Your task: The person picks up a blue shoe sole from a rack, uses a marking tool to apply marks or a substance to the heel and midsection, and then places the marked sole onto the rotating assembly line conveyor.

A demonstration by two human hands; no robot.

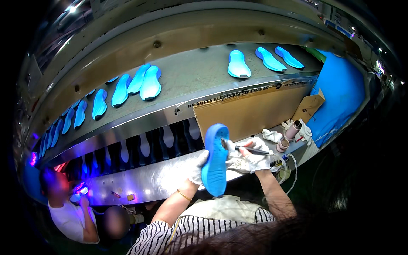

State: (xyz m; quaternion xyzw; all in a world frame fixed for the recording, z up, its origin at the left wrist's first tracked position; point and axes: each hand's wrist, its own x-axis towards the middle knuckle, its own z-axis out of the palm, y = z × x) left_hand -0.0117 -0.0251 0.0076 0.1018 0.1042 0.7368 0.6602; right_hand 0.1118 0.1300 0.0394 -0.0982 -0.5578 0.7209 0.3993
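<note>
My left hand (198,167), in a white glove, grips the edge of a blue shoe sole (214,170) and holds it upright in front of me. My right hand (257,156), gloved in white with some fingertips bare, is closed round a slim brush (256,151) with a dark handle. The dark tip of the brush touches or nearly touches the upper right part of the sole's face. Below it, partly hidden between my hands, a pale perforated piece (238,164) lies on the metal bench.
Behind the bench (157,180) runs a grey conveyor belt (191,68) carrying several blue soles (151,83). Dark and grey soles stand in a rack (144,146) below. Cardboard (248,108), thread spools (292,129) and a blue sheet (340,97) are at right. Another person (70,216) works at left.
</note>
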